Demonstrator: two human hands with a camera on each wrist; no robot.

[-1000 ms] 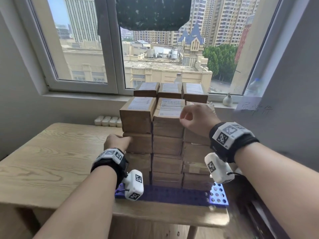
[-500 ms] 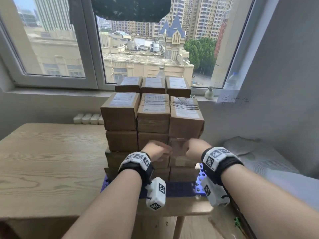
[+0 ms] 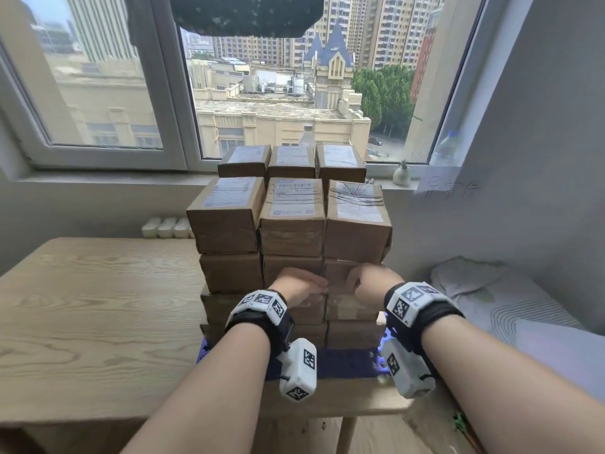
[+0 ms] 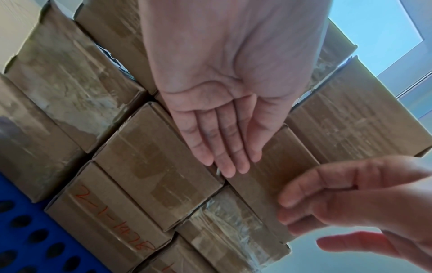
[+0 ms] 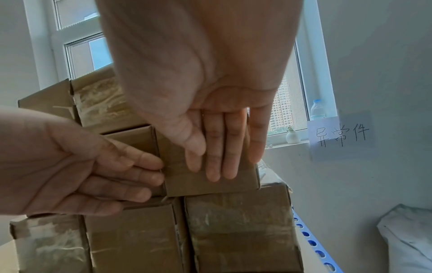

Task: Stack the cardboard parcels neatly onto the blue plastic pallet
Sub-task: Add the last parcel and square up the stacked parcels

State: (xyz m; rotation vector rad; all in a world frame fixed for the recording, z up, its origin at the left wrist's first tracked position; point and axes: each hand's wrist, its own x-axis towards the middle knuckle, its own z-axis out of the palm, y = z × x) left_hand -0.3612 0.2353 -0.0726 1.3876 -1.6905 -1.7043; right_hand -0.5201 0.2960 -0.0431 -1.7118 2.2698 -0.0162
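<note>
Brown cardboard parcels (image 3: pixel 291 231) stand stacked in three columns, several layers high, on the blue perforated pallet (image 3: pixel 347 362). My left hand (image 3: pixel 299 288) lies flat against the front of the middle column, its straight fingers (image 4: pixel 224 160) touching the seam between two parcels. Just to its right, my right hand (image 3: pixel 368 280) presses straight fingers (image 5: pixel 217 164) on the front face of a right-column parcel (image 5: pixel 233 182). Neither hand holds anything. The top right parcel overhangs slightly to the right.
The pallet sits at the right end of a wooden table (image 3: pixel 98 306), close to its front edge. Behind are white blocks (image 3: pixel 167 227), a window sill with a small vase (image 3: pixel 402 175) and a handwritten note (image 3: pixel 448 188). A bed with a pillow (image 3: pixel 474 283) is at the right.
My left hand left the stack's left side and my right hand came down from the top right parcel. Both now lie on the front of the middle layers.
</note>
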